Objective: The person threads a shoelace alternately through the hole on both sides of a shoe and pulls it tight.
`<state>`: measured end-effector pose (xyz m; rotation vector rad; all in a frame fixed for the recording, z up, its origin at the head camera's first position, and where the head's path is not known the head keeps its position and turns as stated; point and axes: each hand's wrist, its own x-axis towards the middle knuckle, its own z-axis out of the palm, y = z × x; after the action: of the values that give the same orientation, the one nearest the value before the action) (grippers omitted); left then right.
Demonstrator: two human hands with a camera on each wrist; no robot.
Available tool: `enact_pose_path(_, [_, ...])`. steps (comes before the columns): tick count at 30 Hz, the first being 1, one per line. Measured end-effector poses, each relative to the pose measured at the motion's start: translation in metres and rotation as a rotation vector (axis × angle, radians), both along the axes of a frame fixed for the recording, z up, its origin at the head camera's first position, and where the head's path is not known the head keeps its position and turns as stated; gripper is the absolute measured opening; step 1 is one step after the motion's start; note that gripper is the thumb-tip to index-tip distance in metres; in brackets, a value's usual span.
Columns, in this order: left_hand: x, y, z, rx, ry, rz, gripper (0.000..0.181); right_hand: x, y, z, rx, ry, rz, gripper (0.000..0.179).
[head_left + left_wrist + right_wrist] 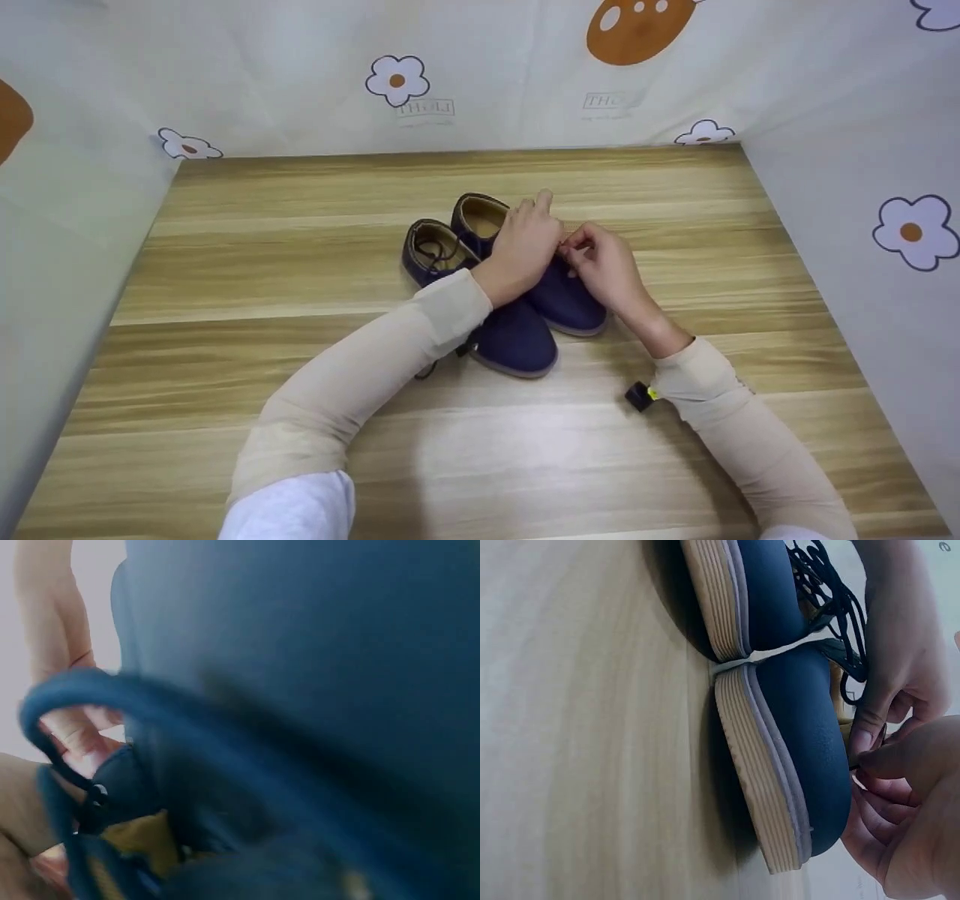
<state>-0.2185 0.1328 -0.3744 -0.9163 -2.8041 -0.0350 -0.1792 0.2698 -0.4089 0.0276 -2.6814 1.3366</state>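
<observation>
The left arm, covered by a long beige fabric sleeve with white cloth above it, is being extended diagonally forward and to the right. The right arm, in a matching beige fabric sleeve, is being angled forward and to the left. The bare left hand is being held back upward, one finger being pointed away. Just beside it, the bare right hand is being curled, its fingertips being pinched together.

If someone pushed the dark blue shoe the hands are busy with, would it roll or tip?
Probably neither: the shoe stands upright on a long, flat sole, so it would more likely slide. That thick, ridged sole suggests a fairly stiff base. Pushed sideways, it might nudge the other shoe, which sits close alongside.
</observation>
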Motion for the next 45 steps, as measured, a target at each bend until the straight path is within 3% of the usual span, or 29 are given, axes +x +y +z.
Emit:
enact_pose_path(2, [0.001, 0.0, 0.003, -0.076, 0.012, -0.006, 0.032, 0.003, 0.0, -0.001, 0.023, 0.007, -0.004, 0.007])
enact_pose_path(4, [0.0, -0.003, 0.006, -0.073, -0.008, -0.026, 0.028, 0.006, -0.001, -0.003, 0.046, 0.012, -0.006, 0.007])
enact_pose_path(8, [-0.006, -0.013, 0.011, 0.078, -0.192, -0.097, 0.014, 0.01, -0.002, -0.005, 0.079, 0.023, -0.017, 0.009])
enact_pose_path(11, [-0.011, -0.019, 0.012, 0.185, -0.34, -0.13, 0.013, 0.012, -0.003, -0.006, 0.102, 0.037, -0.021, 0.01])
enact_pose_path(15, [-0.013, -0.022, 0.014, 0.249, -0.442, -0.141, 0.012, 0.013, -0.004, -0.009, 0.14, 0.07, -0.013, 0.011])
enact_pose_path(19, [-0.013, -0.019, 0.017, 0.246, -0.445, -0.141, 0.009, 0.014, -0.005, -0.011, 0.156, 0.103, -0.015, 0.012])
enact_pose_path(22, [-0.014, -0.015, 0.015, 0.216, -0.375, -0.133, 0.011, 0.014, -0.006, -0.012, 0.156, 0.115, -0.021, 0.012])
enact_pose_path(25, [-0.015, -0.014, 0.013, 0.262, -0.335, -0.106, 0.015, 0.014, -0.007, -0.013, 0.167, 0.123, -0.021, 0.013])
enact_pose_path(27, [-0.014, -0.014, 0.015, 0.417, -0.377, -0.099, 0.017, 0.015, -0.008, -0.015, 0.191, 0.131, -0.019, 0.014])
enact_pose_path(29, [-0.011, -0.015, 0.025, 0.672, -0.539, -0.132, 0.017, 0.016, -0.008, -0.015, 0.214, 0.145, -0.018, 0.016])
enact_pose_path(32, [-0.004, -0.021, 0.051, 1.052, -0.83, -0.22, 0.017, 0.017, -0.01, -0.017, 0.232, 0.163, -0.019, 0.017])
enact_pose_path(34, [0.002, -0.031, 0.073, 1.134, -0.943, -0.259, 0.016, 0.017, -0.011, -0.017, 0.228, 0.164, -0.015, 0.017])
enact_pose_path(35, [0.004, -0.037, 0.084, 1.1, -0.934, -0.272, 0.016, 0.017, -0.011, -0.017, 0.227, 0.161, -0.014, 0.017])
enact_pose_path(36, [0.007, -0.044, 0.093, 1.026, -0.88, -0.277, 0.016, 0.016, -0.012, -0.017, 0.229, 0.158, -0.01, 0.017])
enact_pose_path(39, [0.012, -0.063, 0.109, 0.667, -0.593, -0.2, 0.015, 0.017, -0.012, -0.017, 0.245, 0.155, -0.003, 0.018])
enact_pose_path(41, [0.013, -0.073, 0.109, 0.419, -0.417, -0.104, 0.014, 0.017, -0.012, -0.016, 0.262, 0.159, -0.006, 0.019])
enact_pose_path(42, [0.014, -0.077, 0.105, 0.317, -0.365, -0.052, 0.015, 0.018, -0.012, -0.016, 0.268, 0.161, -0.008, 0.02])
enact_pose_path(45, [0.016, -0.084, 0.091, 0.126, -0.31, 0.055, 0.026, 0.018, -0.012, -0.016, 0.271, 0.15, -0.007, 0.02])
